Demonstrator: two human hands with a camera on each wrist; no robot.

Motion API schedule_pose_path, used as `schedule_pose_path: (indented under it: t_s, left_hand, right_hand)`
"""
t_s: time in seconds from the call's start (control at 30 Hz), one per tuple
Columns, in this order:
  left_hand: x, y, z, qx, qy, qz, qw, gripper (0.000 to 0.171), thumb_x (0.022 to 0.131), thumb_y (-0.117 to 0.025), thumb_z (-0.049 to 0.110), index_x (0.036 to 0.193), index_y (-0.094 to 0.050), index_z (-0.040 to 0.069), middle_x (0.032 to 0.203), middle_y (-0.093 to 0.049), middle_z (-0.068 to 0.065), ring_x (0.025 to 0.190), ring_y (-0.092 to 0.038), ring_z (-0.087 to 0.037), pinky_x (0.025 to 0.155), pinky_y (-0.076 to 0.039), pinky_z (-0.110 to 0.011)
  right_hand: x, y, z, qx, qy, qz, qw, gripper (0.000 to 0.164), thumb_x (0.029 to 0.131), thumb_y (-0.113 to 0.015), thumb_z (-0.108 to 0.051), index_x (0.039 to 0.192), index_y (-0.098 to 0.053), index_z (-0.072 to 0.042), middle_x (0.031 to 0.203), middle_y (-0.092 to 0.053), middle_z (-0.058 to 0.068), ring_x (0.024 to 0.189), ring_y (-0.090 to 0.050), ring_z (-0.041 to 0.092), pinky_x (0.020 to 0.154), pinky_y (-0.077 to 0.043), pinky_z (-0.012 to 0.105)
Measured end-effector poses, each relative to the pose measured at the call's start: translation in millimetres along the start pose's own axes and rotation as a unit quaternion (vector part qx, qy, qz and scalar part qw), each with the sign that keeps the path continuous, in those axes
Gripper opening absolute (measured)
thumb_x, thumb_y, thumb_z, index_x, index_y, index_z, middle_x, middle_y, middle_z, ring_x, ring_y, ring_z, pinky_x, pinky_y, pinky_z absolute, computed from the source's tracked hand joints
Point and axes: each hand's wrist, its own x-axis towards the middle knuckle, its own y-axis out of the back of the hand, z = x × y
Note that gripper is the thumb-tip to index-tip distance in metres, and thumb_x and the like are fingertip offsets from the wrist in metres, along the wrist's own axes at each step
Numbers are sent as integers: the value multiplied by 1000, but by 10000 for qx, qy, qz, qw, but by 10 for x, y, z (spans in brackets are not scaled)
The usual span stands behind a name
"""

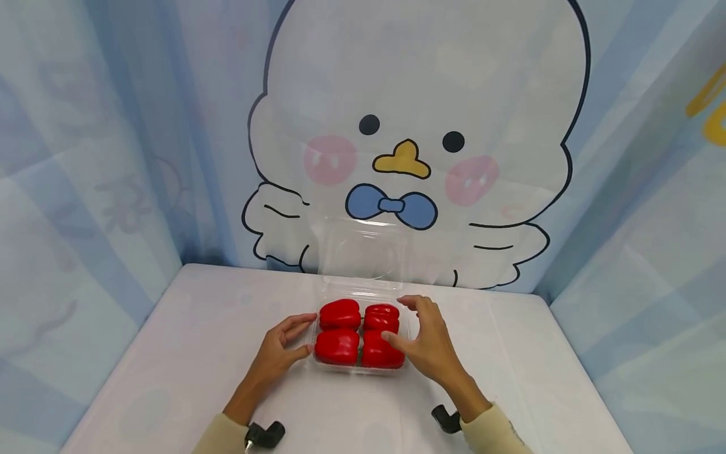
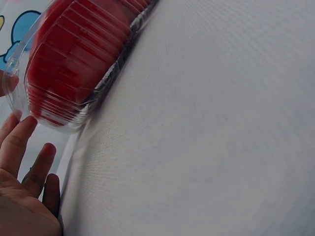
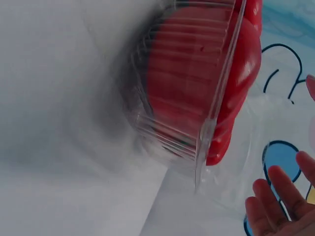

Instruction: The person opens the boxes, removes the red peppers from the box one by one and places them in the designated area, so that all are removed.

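White tabletop (image 1: 510,353) bears boxed peppers (image 1: 337,347) between left hand (image 1: 276,349) and right hand (image 1: 431,343), both relaxed.

We saw glossy red, blocky peppers (image 1: 337,347), a colourless, ribbed clear-plastic box (image 1: 358,371), a white, faintly spotted bench (image 1: 482,353) and beige fabric sleeves (image 1: 220,435). We noted a blue-and-white striped fabric curtain (image 1: 652,252) printed with a black-outlined white cartoon bird (image 1: 420,82): yellow beak (image 1: 404,162), pink cheeks (image 1: 330,160), blue bow tie (image 1: 391,205).

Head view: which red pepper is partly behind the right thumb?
The near-right pepper: the thumb of the right hand overlaps its upper edge, not the other three.
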Motion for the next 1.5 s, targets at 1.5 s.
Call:
schedule_pose_path:
  t_s: [1.5]
  left_hand:
    - [-6, -12, -6, -78, 153, 6, 9999, 64, 91, -81, 9, 150, -57, 14, 156, -61, -6, 158, -41, -30, 126, -37, -57]
  right_hand:
    - [-113, -458, -182, -956, -391, -451, 9936, 64, 70, -97, -40, 120, -65, -13, 114, -53, 7, 113, -52, 23, 85, -62, 43]
